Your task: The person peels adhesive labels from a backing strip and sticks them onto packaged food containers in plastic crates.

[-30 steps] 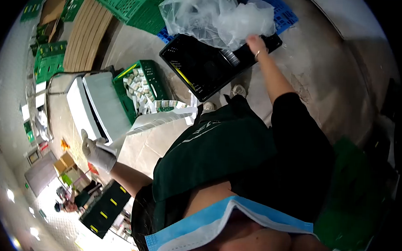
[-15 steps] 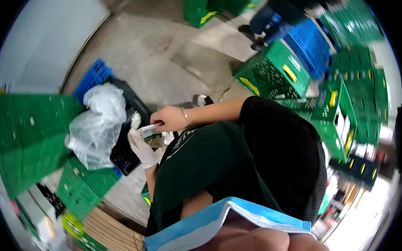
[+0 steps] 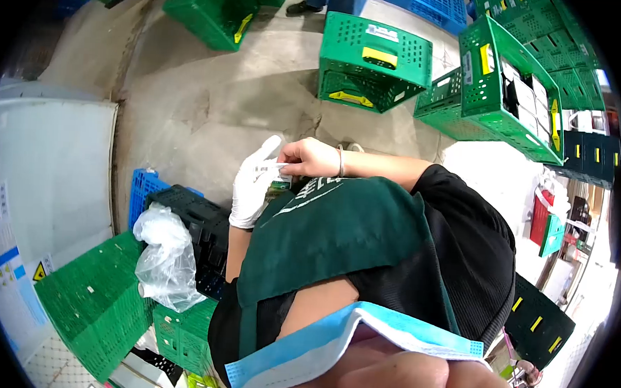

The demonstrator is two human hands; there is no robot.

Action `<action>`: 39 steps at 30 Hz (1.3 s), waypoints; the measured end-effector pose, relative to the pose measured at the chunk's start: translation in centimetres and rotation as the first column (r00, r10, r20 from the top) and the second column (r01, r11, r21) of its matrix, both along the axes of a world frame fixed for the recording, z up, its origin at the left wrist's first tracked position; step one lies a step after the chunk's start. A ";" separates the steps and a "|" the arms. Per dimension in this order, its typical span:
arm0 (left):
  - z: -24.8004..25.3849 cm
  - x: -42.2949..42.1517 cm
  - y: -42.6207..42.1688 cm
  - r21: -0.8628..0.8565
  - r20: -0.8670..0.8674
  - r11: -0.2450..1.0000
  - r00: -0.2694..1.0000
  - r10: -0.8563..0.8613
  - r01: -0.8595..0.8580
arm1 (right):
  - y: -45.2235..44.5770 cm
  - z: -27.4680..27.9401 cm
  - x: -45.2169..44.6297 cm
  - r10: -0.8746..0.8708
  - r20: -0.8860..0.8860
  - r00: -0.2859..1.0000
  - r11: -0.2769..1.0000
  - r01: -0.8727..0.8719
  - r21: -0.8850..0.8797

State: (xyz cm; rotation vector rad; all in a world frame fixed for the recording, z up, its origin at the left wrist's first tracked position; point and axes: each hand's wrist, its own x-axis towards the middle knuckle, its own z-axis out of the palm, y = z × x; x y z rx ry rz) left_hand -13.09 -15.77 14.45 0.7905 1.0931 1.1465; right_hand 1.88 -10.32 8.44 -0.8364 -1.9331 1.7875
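Our right hand [image 3: 312, 157] pinches a white strip [image 3: 282, 166]; what our left hand [image 3: 250, 189] grips is unclear. It seems light, bendable, best edge-held.

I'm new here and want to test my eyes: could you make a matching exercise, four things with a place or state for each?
1. Person's left hand
2. Person's right hand
3. Crumpled clear plastic bag
4. Dark green cloth apron

A. By a black plastic crate
B. Bare, with a bracelet at the wrist
C. Over the person's front
D. In a white glove

Pairs: 1-D, 2-B, 3-A, 4-C
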 end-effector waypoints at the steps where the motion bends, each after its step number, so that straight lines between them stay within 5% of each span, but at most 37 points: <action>1: -1.1 1.7 1.3 -0.002 -0.006 1.000 1.000 -0.007 0.007 | 1.2 -0.2 2.1 -0.007 -0.006 1.000 1.000 0.007 -0.002; 3: -5.5 4.4 3.8 -0.007 -0.312 0.999 0.949 -0.046 0.046 | 3.8 -0.2 6.3 -0.072 0.049 0.996 0.995 0.069 0.070; 4: -7.0 5.8 5.0 0.157 -0.439 0.986 0.898 0.021 0.054 | 4.9 0.0 8.2 -0.105 0.042 0.994 0.986 0.098 0.136; 8: -3.7 11.3 9.5 0.116 -0.590 0.990 0.807 0.000 0.084 | 8.9 2.0 14.1 -0.088 0.041 0.995 0.983 0.080 0.165; 11: -4.2 12.4 10.9 0.044 -0.402 0.999 0.915 -0.012 0.032 | 10.0 1.9 16.5 -0.140 0.046 0.989 0.970 0.128 0.207; 13: -4.4 13.5 12.3 0.236 -0.593 0.964 0.804 0.041 0.125 | 10.4 2.0 17.1 -0.200 0.006 0.980 0.961 0.195 0.197; 15: -5.9 14.1 13.7 0.129 -0.416 0.988 0.909 -0.019 0.080 | 10.8 2.4 17.6 -0.297 0.071 0.952 0.932 0.273 0.238; 20: -0.4 17.3 16.9 0.156 -0.313 0.932 0.911 -0.268 0.327 | 11.6 3.4 20.7 -0.524 -0.068 0.849 0.852 0.523 -0.024; 23: -0.1 17.1 17.3 0.060 -0.198 0.908 0.897 -0.396 0.414 | 11.1 4.4 21.2 -0.519 -0.086 0.851 0.854 0.510 -0.109; 27: 0.0 15.0 17.2 0.147 -0.238 0.891 0.890 -0.390 0.430 | 10.8 4.1 20.0 -0.514 -0.158 0.843 0.848 0.471 -0.243; 34: 0.6 13.3 16.0 0.172 -0.042 0.899 0.914 -0.403 0.404 | 9.9 6.0 17.5 -0.431 -0.093 0.898 0.902 0.431 -0.023; 37: -1.8 12.3 16.0 0.162 -0.097 0.908 0.922 -0.375 0.386 | 9.8 6.1 16.7 -0.441 0.070 0.895 0.893 0.430 0.133; 39: -1.0 11.5 15.7 0.146 -0.492 0.848 0.781 -0.384 0.509 | 9.7 6.1 16.2 -0.441 0.166 0.882 0.884 0.396 0.248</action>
